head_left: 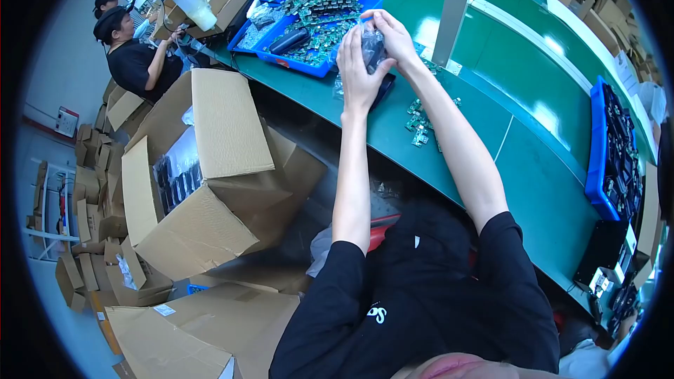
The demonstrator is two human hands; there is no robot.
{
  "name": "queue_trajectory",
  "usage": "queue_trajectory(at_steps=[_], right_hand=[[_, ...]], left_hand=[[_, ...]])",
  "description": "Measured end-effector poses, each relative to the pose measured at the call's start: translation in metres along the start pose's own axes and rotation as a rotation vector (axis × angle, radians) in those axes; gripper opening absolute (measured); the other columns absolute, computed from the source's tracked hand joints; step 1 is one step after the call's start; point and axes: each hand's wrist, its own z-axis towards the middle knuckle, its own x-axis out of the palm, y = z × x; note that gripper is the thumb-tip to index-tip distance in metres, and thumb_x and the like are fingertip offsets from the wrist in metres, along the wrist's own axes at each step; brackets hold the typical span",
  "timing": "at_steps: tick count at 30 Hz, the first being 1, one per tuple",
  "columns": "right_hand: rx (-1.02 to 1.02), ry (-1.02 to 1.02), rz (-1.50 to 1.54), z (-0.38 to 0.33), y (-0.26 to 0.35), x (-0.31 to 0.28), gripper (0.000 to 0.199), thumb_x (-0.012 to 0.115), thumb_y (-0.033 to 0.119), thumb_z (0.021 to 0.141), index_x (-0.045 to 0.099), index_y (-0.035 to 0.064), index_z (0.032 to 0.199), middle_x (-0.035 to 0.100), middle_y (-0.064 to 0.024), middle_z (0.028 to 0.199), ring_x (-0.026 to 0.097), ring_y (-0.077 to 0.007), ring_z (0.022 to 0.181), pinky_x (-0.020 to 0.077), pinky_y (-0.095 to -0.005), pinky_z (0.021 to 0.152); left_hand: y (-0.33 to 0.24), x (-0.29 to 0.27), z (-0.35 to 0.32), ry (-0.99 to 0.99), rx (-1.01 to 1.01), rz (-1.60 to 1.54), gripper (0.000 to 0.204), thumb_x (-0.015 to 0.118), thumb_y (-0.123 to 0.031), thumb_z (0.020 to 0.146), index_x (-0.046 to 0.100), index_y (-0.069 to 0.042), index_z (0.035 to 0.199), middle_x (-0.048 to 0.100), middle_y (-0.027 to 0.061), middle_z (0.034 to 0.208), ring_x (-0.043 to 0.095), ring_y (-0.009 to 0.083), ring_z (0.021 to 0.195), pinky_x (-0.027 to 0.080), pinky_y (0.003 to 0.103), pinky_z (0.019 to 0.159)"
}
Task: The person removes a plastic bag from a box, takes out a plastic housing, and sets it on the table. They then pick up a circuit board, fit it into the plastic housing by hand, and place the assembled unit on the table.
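Both of my hands are wrapped around a clear plastic bag (pixel 373 48) with dark pieces in it, above the green workbench. My left hand (pixel 357 76) presses on its left side, and my right hand (pixel 395 41) closes over its right and far side. Beneath them a dark object (pixel 383 90) partly shows; what it is I cannot tell. To the left, a blue tray (pixel 309 67) carries piled green circuit boards (pixel 324 1) and a dark oval casing (pixel 288 41). Several loose circuit boards (pixel 420 123) lie nearer me, beside my right forearm.
An open cardboard box (pixel 232 126) with plastic-wrapped dark parts stands left of the bench. A grey post (pixel 455 17) rises beyond my right hand. At the far right is a blue tray (pixel 597 154) of black parts. Two people (pixel 133 49) work at the back left.
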Motion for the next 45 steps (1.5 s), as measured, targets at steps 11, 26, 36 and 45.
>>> queue_trajectory(at_steps=[11, 26, 36, 45], right_hand=[[0.081, -0.019, -0.908, -0.024, 0.017, -0.042, 0.052, 0.044, 0.044, 0.104, 0.056, 0.0031, 0.133, 0.067, -0.013, 0.106, 0.065, -0.0167, 0.1, 0.0512, -0.0317, 0.082], [0.197, 0.143, -0.662, -0.039, 0.028, -0.036, 0.042, 0.059, 0.018, 0.097, 0.054, 0.0065, 0.137, 0.067, -0.0053, 0.077, 0.064, -0.0095, 0.065, 0.0501, -0.0261, 0.055], [-0.144, 0.379, -0.864, -0.024, 0.061, -0.022, 0.038, 0.06, 0.014, 0.092, 0.061, 0.0061, 0.129, 0.067, -0.0093, 0.07, 0.065, -0.0173, 0.055, 0.0534, -0.0317, 0.057], [-0.226, 0.363, -0.868, -0.029, 0.064, -0.017, 0.024, 0.063, 0.016, 0.094, 0.063, 0.0009, 0.113, 0.065, -0.0116, 0.076, 0.064, -0.0178, 0.068, 0.0514, -0.0331, 0.065]], left_hand=[[0.006, 0.012, -0.001, -0.045, -0.035, -0.009, 0.021, 0.059, -0.008, 0.092, 0.057, -0.002, 0.112, 0.059, 0.016, 0.125, 0.054, 0.0345, 0.117, 0.039, 0.044, 0.102], [0.007, 0.006, -0.006, -0.152, -0.053, -0.025, 0.027, 0.06, -0.008, 0.085, 0.055, -0.004, 0.111, 0.06, 0.013, 0.123, 0.056, 0.0321, 0.115, 0.039, 0.042, 0.1], [0.007, 0.004, -0.009, -0.082, 0.012, 0.06, 0.029, 0.061, -0.008, 0.084, 0.056, -0.005, 0.112, 0.062, 0.0124, 0.118, 0.056, 0.0311, 0.116, 0.036, 0.045, 0.103], [0.011, 0.002, -0.01, -0.136, -0.063, 0.037, 0.029, 0.062, -0.009, 0.085, 0.056, -0.004, 0.113, 0.062, 0.0134, 0.12, 0.057, 0.0322, 0.114, 0.038, 0.043, 0.099]])
